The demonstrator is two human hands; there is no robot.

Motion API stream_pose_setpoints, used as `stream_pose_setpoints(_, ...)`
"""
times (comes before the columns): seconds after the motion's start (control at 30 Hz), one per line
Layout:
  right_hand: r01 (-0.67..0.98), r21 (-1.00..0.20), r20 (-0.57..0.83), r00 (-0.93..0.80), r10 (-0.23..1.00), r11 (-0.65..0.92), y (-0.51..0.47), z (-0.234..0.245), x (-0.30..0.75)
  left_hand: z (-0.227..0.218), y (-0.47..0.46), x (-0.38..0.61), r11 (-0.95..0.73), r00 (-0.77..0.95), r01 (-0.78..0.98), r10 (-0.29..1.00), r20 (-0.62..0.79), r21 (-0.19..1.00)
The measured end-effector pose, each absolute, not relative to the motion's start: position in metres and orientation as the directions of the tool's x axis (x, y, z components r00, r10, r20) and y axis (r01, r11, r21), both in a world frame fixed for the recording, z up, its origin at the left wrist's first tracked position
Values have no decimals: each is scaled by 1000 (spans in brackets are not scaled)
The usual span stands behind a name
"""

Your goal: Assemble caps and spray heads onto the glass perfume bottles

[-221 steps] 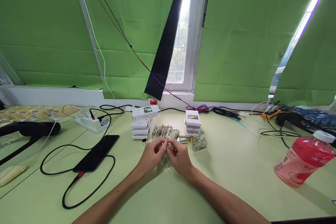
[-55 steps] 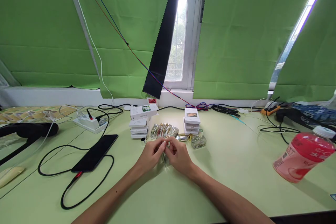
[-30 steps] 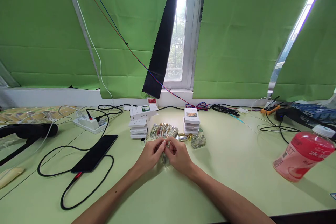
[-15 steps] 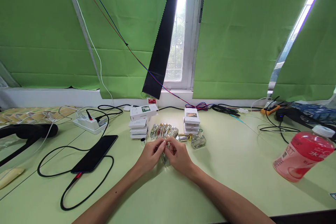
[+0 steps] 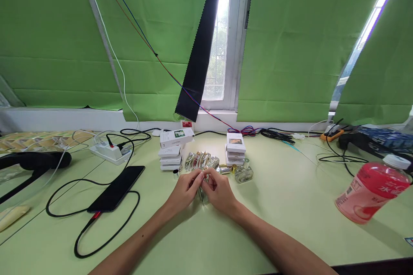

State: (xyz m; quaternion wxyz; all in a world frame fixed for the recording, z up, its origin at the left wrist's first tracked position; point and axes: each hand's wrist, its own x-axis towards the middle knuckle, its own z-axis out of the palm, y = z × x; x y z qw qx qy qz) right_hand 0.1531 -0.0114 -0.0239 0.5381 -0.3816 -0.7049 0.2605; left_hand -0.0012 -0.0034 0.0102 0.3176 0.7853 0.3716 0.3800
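Observation:
My left hand (image 5: 185, 188) and my right hand (image 5: 222, 190) meet at the middle of the table, thumbs and fingertips pinched together at the top of a glass perfume bottle (image 5: 203, 197). The bottle stands between them, mostly hidden by the fingers; what the fingertips pinch on it is too small to make out. Just behind, several similar perfume bottles (image 5: 196, 159) stand in a close row. One more squat bottle (image 5: 244, 174) with a greenish-silver cap sits to the right, beside loose gold caps (image 5: 225, 169). A dark silver cap (image 5: 176, 174) lies left of my fingers.
Stacks of small white boxes stand behind left (image 5: 170, 159) and behind right (image 5: 235, 148). A phone (image 5: 116, 189) with a looped black cable lies left, near a power strip (image 5: 111, 151). A pink drink bottle (image 5: 371, 191) stands far right. Cables run along the wall.

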Motion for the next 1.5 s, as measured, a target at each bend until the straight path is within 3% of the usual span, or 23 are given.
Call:
stream_pose_setpoints(1.1,217,-788,567,-109,817,576,-10,-27,151,12,-3,5,-445,369,297,869,328,845)
stream_pose_setpoints(1.5,248,-791,551,-108,828,559,-10,-27,151,9,6,0,-285,436,156,879,193,946)
